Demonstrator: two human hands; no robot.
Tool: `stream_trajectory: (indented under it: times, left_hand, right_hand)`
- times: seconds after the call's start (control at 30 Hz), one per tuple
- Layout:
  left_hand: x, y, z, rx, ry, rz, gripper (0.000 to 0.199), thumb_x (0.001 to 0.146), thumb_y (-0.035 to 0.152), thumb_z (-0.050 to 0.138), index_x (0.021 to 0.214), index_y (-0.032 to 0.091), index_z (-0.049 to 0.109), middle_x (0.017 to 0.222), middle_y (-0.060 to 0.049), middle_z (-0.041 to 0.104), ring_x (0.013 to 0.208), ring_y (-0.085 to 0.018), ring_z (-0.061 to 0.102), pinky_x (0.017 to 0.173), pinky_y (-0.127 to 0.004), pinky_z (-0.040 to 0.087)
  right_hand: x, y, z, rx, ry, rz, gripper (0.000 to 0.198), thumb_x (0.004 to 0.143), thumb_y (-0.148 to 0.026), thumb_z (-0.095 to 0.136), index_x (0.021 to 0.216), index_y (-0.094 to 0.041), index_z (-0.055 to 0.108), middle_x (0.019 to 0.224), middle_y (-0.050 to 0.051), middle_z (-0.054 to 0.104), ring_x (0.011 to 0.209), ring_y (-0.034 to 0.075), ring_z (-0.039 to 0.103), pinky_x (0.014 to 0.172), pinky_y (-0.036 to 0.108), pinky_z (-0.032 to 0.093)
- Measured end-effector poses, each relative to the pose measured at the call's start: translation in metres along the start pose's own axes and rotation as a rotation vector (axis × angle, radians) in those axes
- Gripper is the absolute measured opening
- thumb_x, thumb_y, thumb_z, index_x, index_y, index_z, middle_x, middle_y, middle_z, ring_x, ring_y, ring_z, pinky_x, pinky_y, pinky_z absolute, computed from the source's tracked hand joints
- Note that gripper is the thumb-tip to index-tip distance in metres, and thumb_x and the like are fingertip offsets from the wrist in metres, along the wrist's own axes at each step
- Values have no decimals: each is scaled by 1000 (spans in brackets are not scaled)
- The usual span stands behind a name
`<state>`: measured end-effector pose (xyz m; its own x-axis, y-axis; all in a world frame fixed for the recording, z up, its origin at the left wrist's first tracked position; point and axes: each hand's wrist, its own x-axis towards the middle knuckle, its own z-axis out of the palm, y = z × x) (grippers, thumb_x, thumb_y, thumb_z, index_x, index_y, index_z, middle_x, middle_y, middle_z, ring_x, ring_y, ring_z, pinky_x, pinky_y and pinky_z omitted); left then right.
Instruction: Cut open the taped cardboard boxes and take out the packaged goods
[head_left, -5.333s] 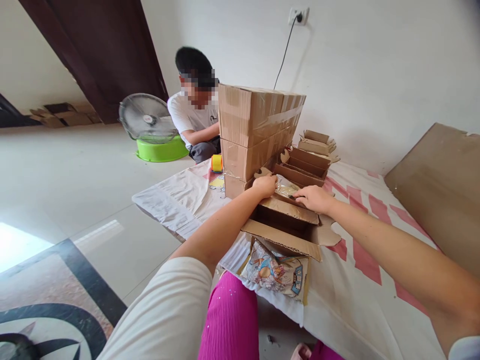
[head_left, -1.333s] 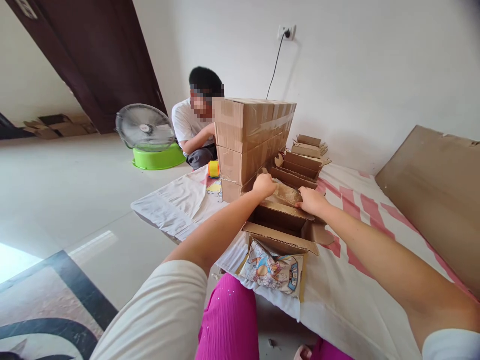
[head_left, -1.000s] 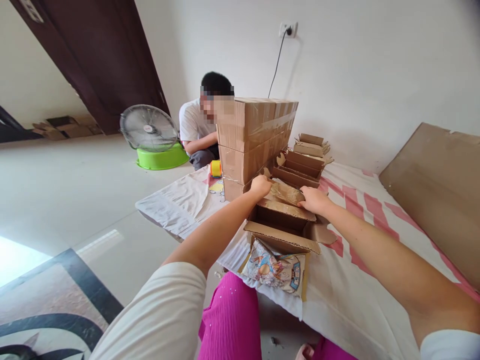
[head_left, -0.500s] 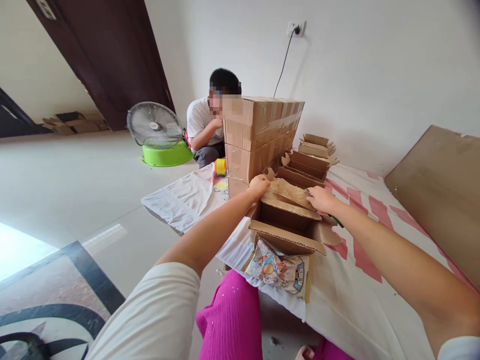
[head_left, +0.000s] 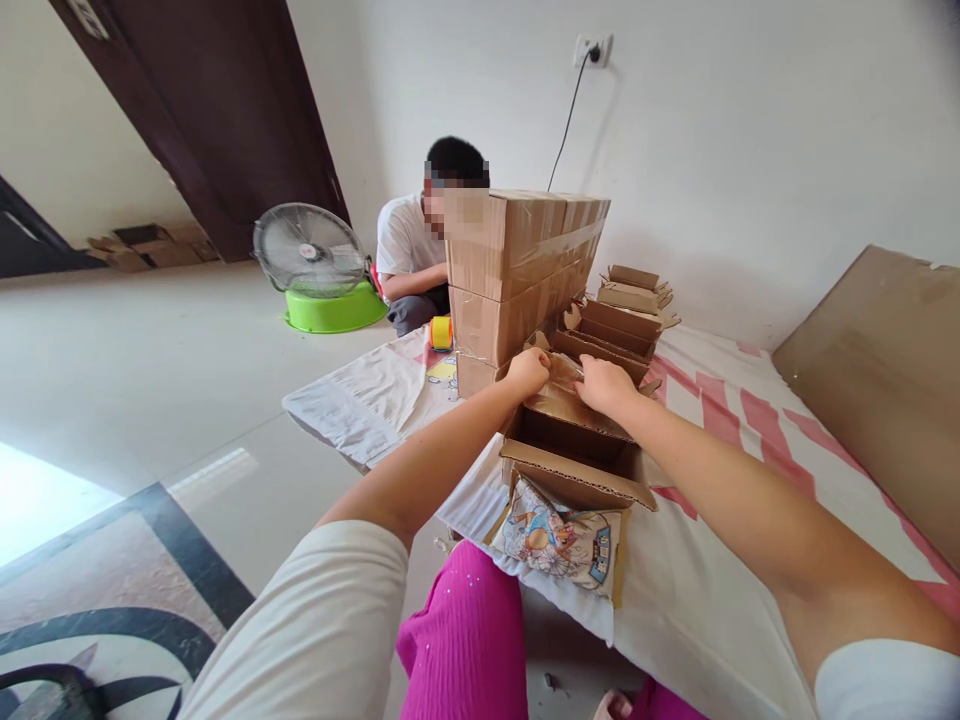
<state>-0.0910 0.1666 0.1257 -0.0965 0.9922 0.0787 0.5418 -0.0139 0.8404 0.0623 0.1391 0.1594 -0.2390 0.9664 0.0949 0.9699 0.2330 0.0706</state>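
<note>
A crinkled, see-through tan sheet (head_left: 566, 374) stretches between my hands above the cardboard boxes. My left hand (head_left: 531, 371) is closed on its left end, beside the stacked cartons. On its right side, my right hand (head_left: 606, 384) pinches it with the fingertips, the hand turned inward. Right below the hands stands an open cardboard box (head_left: 577, 482), its inside dark and its flaps up. Leaning against the near side of that box is a printed packet (head_left: 559, 540) with a cartoon picture. My fingers partly hide the sheet's edges.
Taped cartons (head_left: 480, 270) stand stacked to the left of the open boxes (head_left: 619, 325), which run back in a row. A roll of yellow tape (head_left: 441, 333) lies by the stack. Behind it sits a person (head_left: 401, 240) next to a fan (head_left: 309, 250).
My right hand has moved left, closer to my left hand, and the sheet between them has bunched up. My left hand shifted slightly right. The person behind the cartons lowered an arm.
</note>
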Motion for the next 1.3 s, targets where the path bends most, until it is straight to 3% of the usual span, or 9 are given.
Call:
stream_trajectory:
  times: [0.1,0.23,0.37,0.73,0.9,1.1,1.23,1.3]
  left_hand:
    - [-1,3,4,121,-8,60,16,66,8,69,75,19,62,87,-4,69,94,-22,64,89,-30,49]
    - [-1,2,1,214,12,104,4,77,14,65,76,18,64,93,-7,70,97,-23,63,91,-32,47]
    - [-3,-1,-6,257,64,129,6,82,13,60,80,17,64,106,-11,67,104,-24,61,94,-33,45]
    - [-6,-6,-29,133,192,43,11,82,12,55,89,21,56,79,-6,68,80,-22,65,75,-31,47]
    - [-16,2,-41,13,178,102,12,80,16,61,89,22,55,75,1,65,67,-14,62,70,-25,46]
    - [-66,15,-45,-407,160,207,13,83,29,60,81,20,52,67,3,56,62,-11,55,60,-21,42]
    - [-135,12,-40,-385,177,402,19,79,35,66,83,19,54,78,1,59,72,-12,55,68,-23,43]
    - [-175,8,-32,-366,106,469,22,80,39,66,84,20,55,77,0,59,70,-13,54,66,-24,43]
  right_hand:
    - [8,-9,3,3,-14,18,34,89,-34,56,116,-13,58,111,19,69,100,29,67,80,35,48]
    - [8,-2,5,0,-14,12,28,90,-30,54,112,-15,60,110,18,70,100,29,67,78,35,48]
    - [7,6,4,2,-36,1,26,89,-33,56,110,-19,61,106,14,72,97,28,68,76,33,48]
    - [4,18,4,17,-66,1,24,89,-34,58,107,-19,65,106,13,72,98,25,68,76,32,48]
    - [0,28,7,42,-58,15,26,87,-33,62,108,-18,65,106,13,71,100,25,67,80,32,49]
    - [-22,36,6,179,84,-50,43,88,-31,59,129,-19,55,137,11,54,114,21,60,95,31,45]
    - [-78,41,-13,536,332,-173,29,89,-32,55,113,-17,63,119,9,63,111,22,59,97,33,45]
    - [-121,42,-22,695,358,-233,31,91,-42,52,111,-21,63,113,8,64,98,20,63,89,33,49]
